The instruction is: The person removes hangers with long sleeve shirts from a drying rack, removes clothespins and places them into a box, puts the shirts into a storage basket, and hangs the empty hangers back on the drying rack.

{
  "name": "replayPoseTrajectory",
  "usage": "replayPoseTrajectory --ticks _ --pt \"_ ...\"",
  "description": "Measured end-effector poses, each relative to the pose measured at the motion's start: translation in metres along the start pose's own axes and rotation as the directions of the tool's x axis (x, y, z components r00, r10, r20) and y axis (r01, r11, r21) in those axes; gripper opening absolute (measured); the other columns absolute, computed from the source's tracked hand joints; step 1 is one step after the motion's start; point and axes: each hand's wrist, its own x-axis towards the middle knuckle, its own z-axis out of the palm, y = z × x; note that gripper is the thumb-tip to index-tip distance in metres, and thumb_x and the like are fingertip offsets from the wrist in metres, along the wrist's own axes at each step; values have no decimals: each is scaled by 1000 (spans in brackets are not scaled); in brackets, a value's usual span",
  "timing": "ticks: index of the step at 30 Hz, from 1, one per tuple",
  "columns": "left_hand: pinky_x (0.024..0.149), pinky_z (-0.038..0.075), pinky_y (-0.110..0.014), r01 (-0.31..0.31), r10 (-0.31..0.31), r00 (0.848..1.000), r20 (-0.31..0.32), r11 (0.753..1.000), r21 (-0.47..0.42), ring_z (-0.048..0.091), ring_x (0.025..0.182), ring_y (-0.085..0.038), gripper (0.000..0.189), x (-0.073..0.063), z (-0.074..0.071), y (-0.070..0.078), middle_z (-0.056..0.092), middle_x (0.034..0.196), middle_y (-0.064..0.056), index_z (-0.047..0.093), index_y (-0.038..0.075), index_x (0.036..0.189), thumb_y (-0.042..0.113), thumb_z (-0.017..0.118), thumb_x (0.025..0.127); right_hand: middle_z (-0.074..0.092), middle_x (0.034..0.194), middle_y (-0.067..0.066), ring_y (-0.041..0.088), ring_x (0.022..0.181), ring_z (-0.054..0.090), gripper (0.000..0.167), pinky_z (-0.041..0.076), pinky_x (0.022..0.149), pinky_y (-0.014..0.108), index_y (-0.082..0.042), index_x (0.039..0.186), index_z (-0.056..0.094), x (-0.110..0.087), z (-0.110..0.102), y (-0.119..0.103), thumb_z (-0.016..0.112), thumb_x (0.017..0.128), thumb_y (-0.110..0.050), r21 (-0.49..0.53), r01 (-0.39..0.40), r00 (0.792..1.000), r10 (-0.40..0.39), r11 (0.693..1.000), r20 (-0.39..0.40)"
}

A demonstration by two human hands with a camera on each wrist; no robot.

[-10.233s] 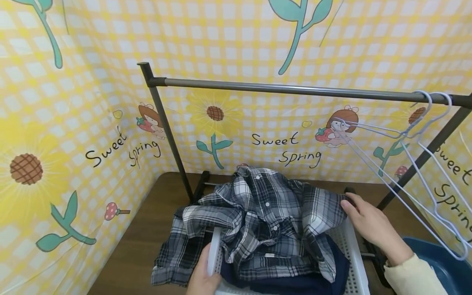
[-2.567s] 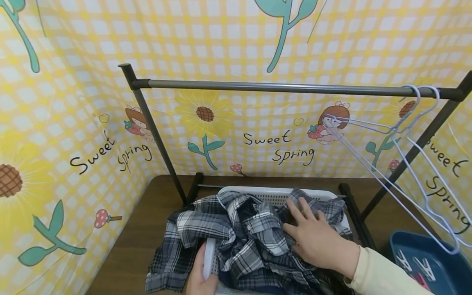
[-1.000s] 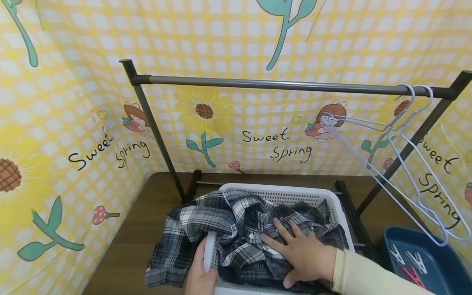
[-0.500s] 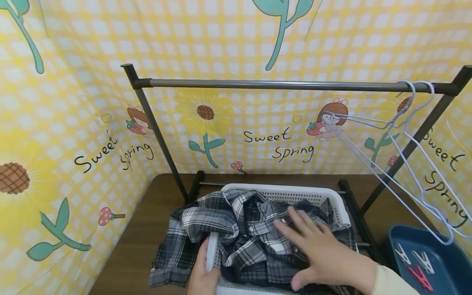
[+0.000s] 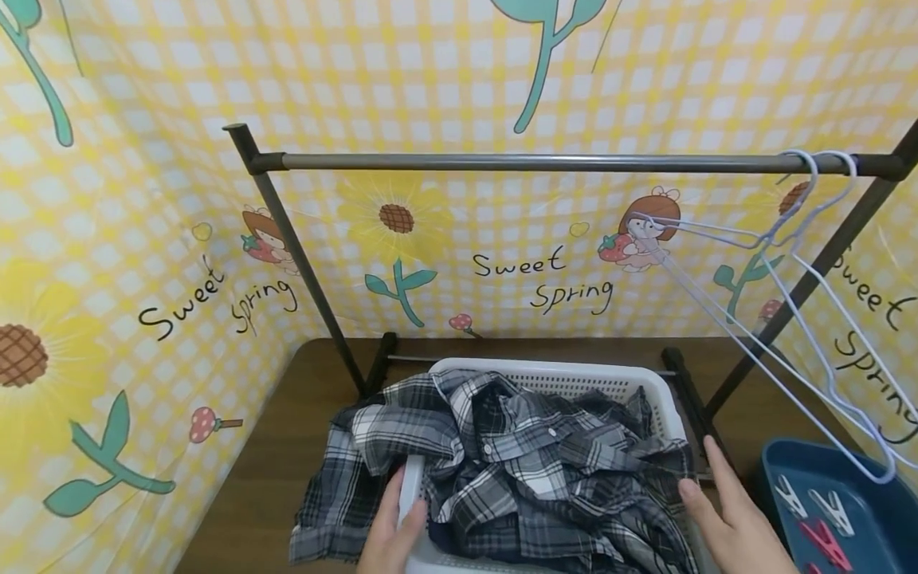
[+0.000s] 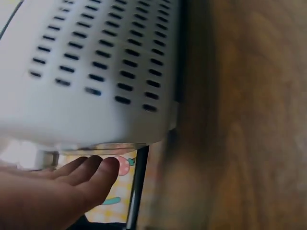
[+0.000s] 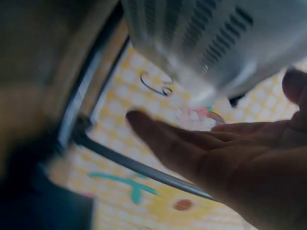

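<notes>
A black, grey and white plaid shirt (image 5: 531, 446) with white buttons lies bunched in a white perforated basket (image 5: 559, 368). One part of it hangs over the left rim onto the table. My left hand (image 5: 390, 526) grips the basket's left rim, thumb on the inner side and fingers outside. In the left wrist view its fingertips (image 6: 108, 167) are right at the rim. My right hand (image 5: 735, 510) is beside the basket's right side, fingers straight and thumb spread, near the shirt's right edge. The right wrist view shows that hand (image 7: 225, 153) blurred, holding nothing.
A dark metal garment rack (image 5: 502, 163) stands behind and around the basket on a brown table (image 5: 251, 478). Two pale lilac hangers (image 5: 767, 239) hang at its right end. A blue tray (image 5: 861, 486) with white and pink clothespins (image 5: 825, 542) sits at the right.
The shirt, heaped over the basket's far rim ten seconds ago, now lies lower and flatter inside. My right hand has lifted off it and moved right, beside the basket. My left hand stays at the rim.
</notes>
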Motion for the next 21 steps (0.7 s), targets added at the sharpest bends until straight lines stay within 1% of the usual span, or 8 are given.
replayPoseTrajectory --ticks 3,7,9,11,13,15,17,21 --pt "109 33 -42 -71 80 993 85 991 -113 19 140 -56 82 5 -10 1 4 154 -45 -7 -16 151 49 18 109 5 157 40 62 136 25 84 33 97 74 -12 159 -15 1 9 4 28 106 -60 45 -18 1000 18 999 -5" --pt "117 9 -51 7 56 986 159 928 -373 -9 144 -51 106 13 -30 3 -15 155 -40 -27 -11 147 73 -1 89 27 153 37 59 132 36 79 35 96 73 -6 161 15 4 22 2 39 105 -56 -70 0 1000 -1 998 -17" --pt "117 4 -55 97 -6 987 163 826 -555 -12 147 -45 111 15 -41 3 -20 158 -33 -34 1 148 82 3 82 38 147 37 58 127 41 73 37 95 72 -1 156 31 5 26 -1 44 105 -52 -156 2 999 -7 988 -33" --pt "118 3 -55 125 -47 991 127 684 -719 -15 148 -40 113 18 -50 1 -28 158 -26 -39 10 147 86 11 80 44 140 37 57 121 47 72 40 91 72 -1 153 38 6 28 -3 44 104 -54 -197 -17 999 6 980 -52" --pt "119 6 -52 112 -105 992 66 540 -834 -17 149 -34 116 21 -58 -2 -32 158 -19 -40 15 146 87 22 79 43 142 37 58 124 44 73 38 93 72 -2 155 35 5 29 -3 39 105 -55 -187 -18 998 8 982 -55" --pt "120 9 -49 83 -165 986 8 454 -887 -19 149 -29 117 26 -64 -6 -34 158 -13 -39 15 147 87 25 80 36 148 37 59 127 41 74 36 94 72 -8 160 20 3 28 -2 33 106 -56 -154 -10 998 1 988 -61" --pt "120 13 -46 66 -234 971 -40 431 -900 -18 149 -26 114 31 -68 -10 -32 160 -10 -35 14 149 86 25 83 30 150 40 61 126 42 78 38 93 72 -13 162 -2 0 29 0 29 106 -58 -108 -23 997 14 994 -77" --pt "118 21 -41 83 -291 953 -84 516 -853 -11 150 -25 96 42 -73 -23 -21 163 -10 -23 9 155 74 14 94 22 149 43 63 119 47 84 41 89 71 -21 155 -25 -2 31 3 29 105 -60 -29 -71 992 68 997 -109"
